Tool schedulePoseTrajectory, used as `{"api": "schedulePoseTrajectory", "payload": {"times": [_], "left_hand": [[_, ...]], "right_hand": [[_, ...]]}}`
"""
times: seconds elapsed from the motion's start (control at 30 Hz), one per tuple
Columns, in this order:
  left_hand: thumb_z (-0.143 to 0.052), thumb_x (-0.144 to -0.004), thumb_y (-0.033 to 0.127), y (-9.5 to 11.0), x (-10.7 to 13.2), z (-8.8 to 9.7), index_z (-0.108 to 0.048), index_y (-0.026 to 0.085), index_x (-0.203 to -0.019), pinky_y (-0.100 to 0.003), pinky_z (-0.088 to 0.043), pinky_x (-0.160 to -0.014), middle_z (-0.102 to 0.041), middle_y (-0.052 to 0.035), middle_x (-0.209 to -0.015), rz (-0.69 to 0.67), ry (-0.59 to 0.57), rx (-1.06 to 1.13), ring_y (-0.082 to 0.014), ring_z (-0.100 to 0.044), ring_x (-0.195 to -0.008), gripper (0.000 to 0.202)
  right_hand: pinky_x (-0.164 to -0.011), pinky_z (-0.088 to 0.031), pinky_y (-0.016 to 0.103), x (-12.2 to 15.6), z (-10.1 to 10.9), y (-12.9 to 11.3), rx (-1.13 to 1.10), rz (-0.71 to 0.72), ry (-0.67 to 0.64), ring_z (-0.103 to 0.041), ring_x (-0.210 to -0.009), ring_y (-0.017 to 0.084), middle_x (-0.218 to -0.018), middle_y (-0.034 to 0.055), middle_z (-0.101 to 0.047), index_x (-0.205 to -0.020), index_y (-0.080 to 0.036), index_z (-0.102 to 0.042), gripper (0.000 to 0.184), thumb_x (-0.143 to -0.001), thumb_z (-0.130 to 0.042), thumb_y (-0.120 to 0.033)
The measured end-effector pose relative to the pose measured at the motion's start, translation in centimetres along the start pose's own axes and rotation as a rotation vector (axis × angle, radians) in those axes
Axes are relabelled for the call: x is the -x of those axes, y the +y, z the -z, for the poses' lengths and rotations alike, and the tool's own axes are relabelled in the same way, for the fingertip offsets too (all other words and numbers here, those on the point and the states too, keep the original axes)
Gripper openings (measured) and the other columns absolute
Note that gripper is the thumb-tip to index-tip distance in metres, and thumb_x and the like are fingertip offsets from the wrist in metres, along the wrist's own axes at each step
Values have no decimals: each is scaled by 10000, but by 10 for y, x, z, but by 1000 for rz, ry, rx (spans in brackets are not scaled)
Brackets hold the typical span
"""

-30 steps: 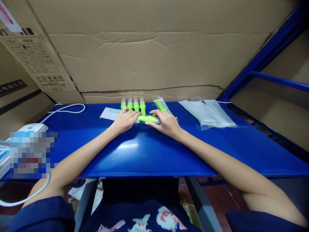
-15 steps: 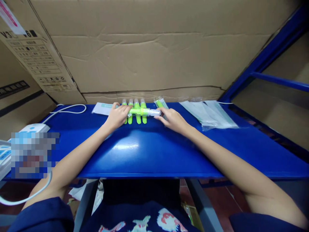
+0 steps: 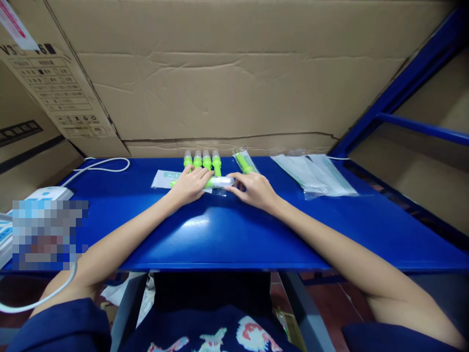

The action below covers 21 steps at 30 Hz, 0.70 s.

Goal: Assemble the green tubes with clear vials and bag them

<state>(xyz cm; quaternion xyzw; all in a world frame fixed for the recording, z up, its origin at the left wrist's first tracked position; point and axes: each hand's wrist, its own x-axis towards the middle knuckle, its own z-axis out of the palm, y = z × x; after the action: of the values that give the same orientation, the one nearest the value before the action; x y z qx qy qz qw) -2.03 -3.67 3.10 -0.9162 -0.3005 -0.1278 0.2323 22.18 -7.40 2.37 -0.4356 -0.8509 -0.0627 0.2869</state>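
A lime-green stick with a clear ribbed cap (image 3: 222, 182) lies crosswise between my hands. My left hand (image 3: 190, 186) is closed over its green part, fingers pressing from above. At the cap's tip, my right hand (image 3: 256, 189) pinches with thumb and fingers. Beneath the stick and my left hand is a flat clear bag with a printed card (image 3: 161, 179); whether the stick is inside it, I cannot tell. Just behind, several matching green sticks (image 3: 207, 159) stand side by side in a row, their lower ends partly hidden by my left hand.
Another green stick in a clear bag (image 3: 245, 162) lies behind my right hand. Several flat clear bags (image 3: 317, 173) are fanned out on the blue table (image 3: 234, 239) to the right. A white power strip (image 3: 47, 194) with a cable sits left, and cardboard (image 3: 234, 98) walls the back.
Both hands have brought the green stick a little nearer and to the left, off the row. The flat bag has shifted right and now lies under the stick.
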Motion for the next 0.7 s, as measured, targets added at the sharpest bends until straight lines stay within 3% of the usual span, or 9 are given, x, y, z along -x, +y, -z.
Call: {"api": "schedulePoseTrajectory", "payload": {"times": [0.17,0.33,0.5,0.7], "left_hand": [[-523,-888,162,2,0,-1,-481,93,-1400,-430,-382,-884,-668,-171,-1231,14,-21,7,-309,-637,-1092,519],[-543,-924,250,-10,1,-7,-471,77,-1413,-426,-378,-979,-623,-196,-1346,41,27,80,-304,-607,-1207,523],[-528,-965,273,-23,3,-11,-577,117,-1318,-442,-391,-991,-731,-150,-1163,29,-7,99,-281,-688,-1053,389],[-516,-976,270,-27,5,-10,-598,135,-1296,-454,-383,-1002,-753,-135,-1105,35,-12,58,-271,-699,-1004,358]], "right_hand": [[-670,-412,311,2,-5,-5,26,10,-18,-681,-684,201,-793,56,-754,-1106,-154,-687,298,-950,-617,-398],[-609,-374,289,0,-4,-3,36,-112,-45,-669,-659,186,-759,32,-744,-1057,-163,-686,279,-930,-634,-407],[-560,-346,272,-2,-1,-2,18,-234,-123,-673,-661,179,-756,15,-745,-1048,-178,-679,289,-934,-621,-437],[-608,-414,281,-3,2,2,-86,-241,-125,-681,-672,178,-848,27,-757,-1230,-166,-607,356,-970,-562,-406]]}}
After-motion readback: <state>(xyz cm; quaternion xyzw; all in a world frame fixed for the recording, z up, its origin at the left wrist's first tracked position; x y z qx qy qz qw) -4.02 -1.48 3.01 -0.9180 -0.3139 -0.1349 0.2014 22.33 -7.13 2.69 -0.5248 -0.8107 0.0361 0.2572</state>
